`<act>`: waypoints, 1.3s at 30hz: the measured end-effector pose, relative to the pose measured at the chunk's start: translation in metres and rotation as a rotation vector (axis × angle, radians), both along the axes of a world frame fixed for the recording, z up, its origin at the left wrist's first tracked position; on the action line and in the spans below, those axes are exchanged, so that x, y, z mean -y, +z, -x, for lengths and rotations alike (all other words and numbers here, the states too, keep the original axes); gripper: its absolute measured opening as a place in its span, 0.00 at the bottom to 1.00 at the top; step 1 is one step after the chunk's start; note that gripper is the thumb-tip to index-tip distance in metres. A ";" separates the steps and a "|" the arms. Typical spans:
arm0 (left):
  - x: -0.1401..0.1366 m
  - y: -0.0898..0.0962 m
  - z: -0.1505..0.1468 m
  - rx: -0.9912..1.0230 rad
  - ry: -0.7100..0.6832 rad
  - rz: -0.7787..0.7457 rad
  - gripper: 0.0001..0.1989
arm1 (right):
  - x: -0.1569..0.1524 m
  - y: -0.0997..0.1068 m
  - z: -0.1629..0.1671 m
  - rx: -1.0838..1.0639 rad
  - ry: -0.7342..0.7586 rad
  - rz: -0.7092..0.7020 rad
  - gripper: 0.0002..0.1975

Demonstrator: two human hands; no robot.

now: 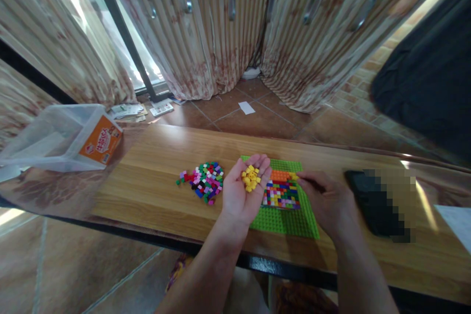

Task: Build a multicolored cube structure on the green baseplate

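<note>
My left hand (241, 191) is palm up, cupping a small heap of yellow toy bricks (250, 178). It hovers over the left part of a green studded baseplate (283, 225) and hides some of it. Thumb and fingertips of my right hand (327, 201) pinch a yellow toy brick (293, 176) at the right end of an orange row (280, 175); whether it is pressed down I cannot tell. Below that row, a block of mixed-colour bricks (281, 195) covers the middle of the baseplate. Left of my hands lies a loose pile of multicoloured bricks (208, 181).
The wooden table (147, 181) carries a black phone-like object (368, 201), partly blurred out, on the right. A white paper (454, 223) lies at the right edge. A clear plastic bin (55, 137) with an orange label stands at left. Curtains (206, 34) hang behind.
</note>
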State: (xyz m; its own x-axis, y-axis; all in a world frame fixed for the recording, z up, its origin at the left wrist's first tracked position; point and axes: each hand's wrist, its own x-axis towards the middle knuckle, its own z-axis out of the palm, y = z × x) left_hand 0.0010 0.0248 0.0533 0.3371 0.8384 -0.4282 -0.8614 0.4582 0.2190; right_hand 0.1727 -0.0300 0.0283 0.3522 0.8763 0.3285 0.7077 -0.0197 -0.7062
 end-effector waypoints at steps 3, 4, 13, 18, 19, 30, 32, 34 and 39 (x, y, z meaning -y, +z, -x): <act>0.000 -0.001 0.000 0.009 -0.007 -0.004 0.16 | -0.002 0.001 0.002 0.084 0.018 -0.025 0.08; 0.000 -0.001 0.000 0.014 -0.010 -0.007 0.16 | -0.002 0.001 0.003 0.109 0.034 -0.038 0.08; 0.000 -0.001 0.003 0.009 -0.020 -0.010 0.15 | -0.003 0.001 0.005 0.119 0.096 -0.079 0.08; 0.000 -0.001 0.003 0.007 -0.027 0.000 0.15 | -0.006 -0.005 0.004 0.064 0.110 -0.054 0.11; 0.000 -0.001 0.004 0.007 -0.028 -0.001 0.15 | -0.007 -0.007 0.004 0.057 0.105 -0.048 0.12; 0.000 -0.001 0.004 0.022 -0.033 -0.012 0.15 | -0.012 -0.011 0.005 0.030 0.045 -0.026 0.17; 0.000 -0.002 0.004 0.022 -0.034 -0.012 0.15 | -0.012 -0.012 0.004 0.000 0.027 -0.014 0.18; -0.001 -0.002 0.005 0.017 -0.034 -0.011 0.14 | -0.012 -0.014 0.001 -0.058 0.004 0.005 0.19; 0.000 -0.001 0.005 0.011 -0.040 -0.008 0.15 | -0.013 -0.020 -0.002 -0.262 -0.084 0.082 0.21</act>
State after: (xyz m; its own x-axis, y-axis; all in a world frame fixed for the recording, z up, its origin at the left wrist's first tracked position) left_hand -0.0040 0.0253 0.0519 0.3747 0.8279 -0.4174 -0.8451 0.4902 0.2135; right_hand 0.1744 -0.0172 0.0085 0.4881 0.8605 0.1457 0.4945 -0.1351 -0.8586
